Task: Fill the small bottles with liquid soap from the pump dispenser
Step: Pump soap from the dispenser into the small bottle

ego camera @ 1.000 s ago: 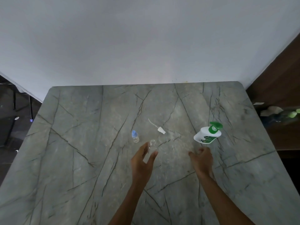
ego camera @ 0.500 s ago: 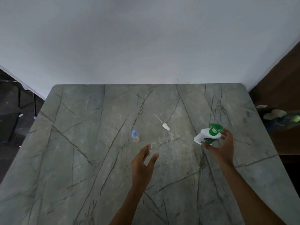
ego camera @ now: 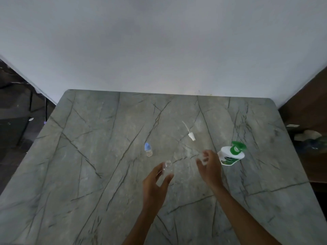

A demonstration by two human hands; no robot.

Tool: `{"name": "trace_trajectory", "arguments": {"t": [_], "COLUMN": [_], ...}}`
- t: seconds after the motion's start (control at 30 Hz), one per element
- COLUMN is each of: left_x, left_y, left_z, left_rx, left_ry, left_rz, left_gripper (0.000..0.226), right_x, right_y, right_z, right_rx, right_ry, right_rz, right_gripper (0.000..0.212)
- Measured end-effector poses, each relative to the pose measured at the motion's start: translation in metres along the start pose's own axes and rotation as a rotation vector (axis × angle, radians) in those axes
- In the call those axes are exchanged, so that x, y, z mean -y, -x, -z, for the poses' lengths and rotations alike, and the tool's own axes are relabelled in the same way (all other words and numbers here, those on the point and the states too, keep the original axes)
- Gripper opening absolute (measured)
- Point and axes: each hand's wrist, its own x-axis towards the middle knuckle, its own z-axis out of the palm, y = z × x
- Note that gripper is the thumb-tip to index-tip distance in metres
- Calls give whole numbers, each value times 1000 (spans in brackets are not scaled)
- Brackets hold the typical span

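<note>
Grey table point(ego camera: 92, 156), filling apparently unstarted: left hand point(ego camera: 155, 184) pinches the uncapped bottle point(ego camera: 167, 168), while right hand point(ego camera: 209, 167), its blurred grip unreadable, hovers beside the pump dispenser point(ego camera: 230, 156).

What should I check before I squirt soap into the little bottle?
1. Top off the clear bottle: ok, its mouth looks open.
2. Bottle steadied: ok, the left hand holds it between thumb and fingers.
3. Grip on the pump dispenser: not ok, the right hand is beside it, not touching.
4. Right hand empty: cannot tell, there is a pale blur at its fingers.
5. Spout over the bottle's mouth: not ok, the two stand apart on the table.
6. The blue-capped bottle ready too: not ok, its cap is on.
</note>
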Motion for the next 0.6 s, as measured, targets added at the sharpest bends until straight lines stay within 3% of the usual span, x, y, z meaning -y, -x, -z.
{"name": "trace_trajectory", "arguments": {"t": [0.07, 0.2, 0.27, 0.5, 0.6], "left_x": [-1, 0, 3, 9, 12], "left_y": [0, 3, 6, 6, 5], "left_z": [2, 8, 11, 21, 26], "left_rx": [-18, -72, -84, -81, -68], "left_ry": [13, 63, 76, 72, 56], "left_rz": [15, 30, 41, 51, 54], "left_gripper": [38, 39, 39, 35, 37], "right_x": [12, 17, 13, -5, 3], "right_y": [-36, -100, -117, -126, -104], "right_z": [-16, -32, -39, -56, -67], "right_rx": [5, -21, 5, -25, 78], "right_ry": [44, 175, 223, 328, 294], "right_rz": [35, -153, -155, 93, 291], "right_gripper": [38, 43, 43, 22, 23]}}
